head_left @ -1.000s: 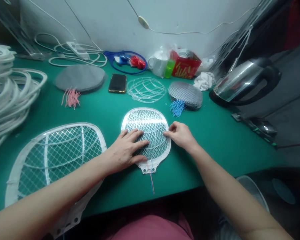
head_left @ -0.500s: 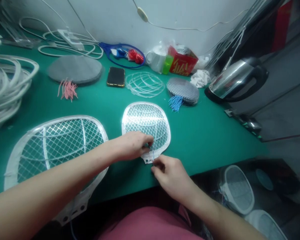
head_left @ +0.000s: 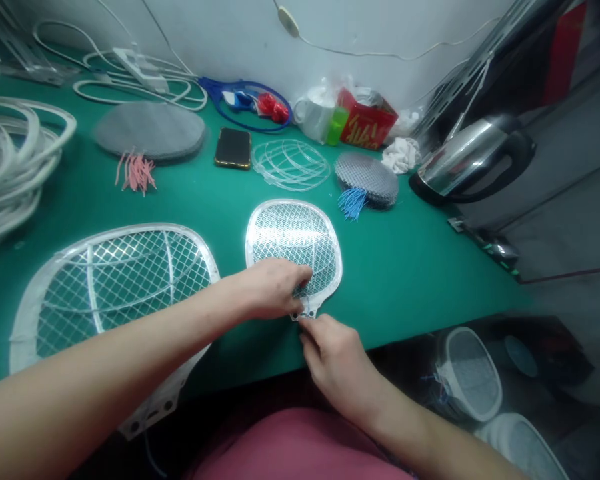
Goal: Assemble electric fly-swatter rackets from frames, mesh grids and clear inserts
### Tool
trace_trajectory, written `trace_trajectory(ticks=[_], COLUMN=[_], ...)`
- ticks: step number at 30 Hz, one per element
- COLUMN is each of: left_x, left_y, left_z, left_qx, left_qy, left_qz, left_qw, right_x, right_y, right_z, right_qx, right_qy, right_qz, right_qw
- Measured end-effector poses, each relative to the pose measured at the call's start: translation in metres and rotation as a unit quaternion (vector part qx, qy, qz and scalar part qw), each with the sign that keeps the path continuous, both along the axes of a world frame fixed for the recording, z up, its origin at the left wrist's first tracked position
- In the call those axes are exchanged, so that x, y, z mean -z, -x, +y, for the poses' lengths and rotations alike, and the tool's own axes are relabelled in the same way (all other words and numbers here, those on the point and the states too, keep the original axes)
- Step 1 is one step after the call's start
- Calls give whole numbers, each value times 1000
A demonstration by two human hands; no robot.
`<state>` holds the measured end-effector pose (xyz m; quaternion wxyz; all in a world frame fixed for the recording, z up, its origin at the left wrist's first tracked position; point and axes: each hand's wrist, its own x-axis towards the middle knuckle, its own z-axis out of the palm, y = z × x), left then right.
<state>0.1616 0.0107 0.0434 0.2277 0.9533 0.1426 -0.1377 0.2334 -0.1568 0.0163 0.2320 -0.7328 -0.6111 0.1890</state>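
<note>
A small white mosquito-swatter head (head_left: 337, 263) with shiny metal mesh lies flat on the green table. My left hand (head_left: 277, 288) rests over its lower left part, fingers curled and pinched near the neck; what they grip is hidden. Just below the neck tab, my right hand (head_left: 337, 347) has thumb and forefinger pressed together. Any thin thing between them is too small to make out. A short bluish wire (head_left: 307, 304) shows faintly on the neck. Under my left forearm lies a larger swatter head (head_left: 130, 267), with a wire hanging from its tab.
Behind are grey mesh discs (head_left: 150, 130), pink wires (head_left: 136, 173), a phone (head_left: 233, 148), clear ribbed frames (head_left: 291, 165), smaller mesh discs (head_left: 367, 179) and blue wires (head_left: 353, 203). White frames (head_left: 25, 153) are piled left. A kettle (head_left: 473, 160) stands right; finished-looking heads (head_left: 473, 373) sit below the table edge.
My right hand has shifted slightly left and up, closer against the neck tab. My left fingers have moved slightly right and down toward the neck. The view has shifted a little.
</note>
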Motion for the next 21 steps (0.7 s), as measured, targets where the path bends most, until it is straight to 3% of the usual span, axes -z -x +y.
trace_trajectory(ticks=[10, 14, 21], left_x=[0, -2, -17], left_y=[3, 0, -13], left_z=[-7, -5, -1], left_qx=[15, 10, 14], left_qy=[-60, -31, 4], left_qz=[-22, -4, 81], left_qw=[998, 999, 997], right_x=[-15, -17, -7], right_y=[8, 4, -4], right_z=[8, 8, -3], right_qx=[-88, -125, -96], right_qy=[78, 76, 58], right_qz=[-204, -200, -133], right_qw=[972, 969, 985])
